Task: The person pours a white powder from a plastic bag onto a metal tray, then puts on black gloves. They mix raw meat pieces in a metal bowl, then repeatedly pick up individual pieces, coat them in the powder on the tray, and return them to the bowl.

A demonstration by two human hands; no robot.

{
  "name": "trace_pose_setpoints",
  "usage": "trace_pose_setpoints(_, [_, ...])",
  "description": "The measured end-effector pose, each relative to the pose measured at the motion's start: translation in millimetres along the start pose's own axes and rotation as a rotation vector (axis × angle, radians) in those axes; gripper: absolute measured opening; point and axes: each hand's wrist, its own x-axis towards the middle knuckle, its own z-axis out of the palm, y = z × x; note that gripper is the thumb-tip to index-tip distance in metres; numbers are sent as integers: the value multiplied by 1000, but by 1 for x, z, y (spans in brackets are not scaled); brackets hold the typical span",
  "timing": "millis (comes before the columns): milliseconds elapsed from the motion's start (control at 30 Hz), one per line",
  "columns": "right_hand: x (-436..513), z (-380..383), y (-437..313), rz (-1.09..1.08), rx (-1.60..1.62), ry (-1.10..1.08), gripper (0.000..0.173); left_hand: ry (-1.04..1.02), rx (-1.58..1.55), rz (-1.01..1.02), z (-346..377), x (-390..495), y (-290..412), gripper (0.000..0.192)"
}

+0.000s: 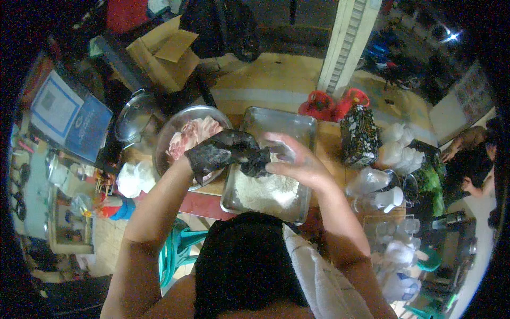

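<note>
My left hand (pixel 219 149) wears a black glove and is closed on a bunched black glove (pixel 255 162); black against black hides the exact grip. Bare, with fingers apart and some white powder on it, my right hand (pixel 297 159) has its thumb against the bunched glove. Both hands are over a rectangular metal tray (pixel 281 115) that holds white powder, likely flour (pixel 265 191). Left of the tray, partly under my left hand, a round metal bowl (pixel 163 155) contains pieces of raw meat (pixel 191 137).
Left stand a metal pot lid (pixel 135 117) and a white plastic bag (pixel 135 179). Right are a patterned black box (pixel 359 137), red baskets (pixel 318 104), plastic containers (pixel 386 199) and leafy greens (pixel 430 179). A cardboard box (pixel 167 60) is beyond; another person's arm (pixel 476 187) shows far right.
</note>
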Motion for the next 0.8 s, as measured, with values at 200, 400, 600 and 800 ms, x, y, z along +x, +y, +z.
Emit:
trace_pose_setpoints(200, [28,7,-13,-7,-93,83,23,43,-14,133,-19,1,18,30])
trace_pose_setpoints(400, [31,-6,-28,-17,-51,145,14,76,-198,173,-50,7,-16,45])
trace_pose_setpoints(600, [40,-3,-28,-142,18,187,20,137,-302,165,-50,9,-15,48])
trace_pose_setpoints(800, [59,8,2,-73,-20,46,33,62,-220,191,-57,11,13,25])
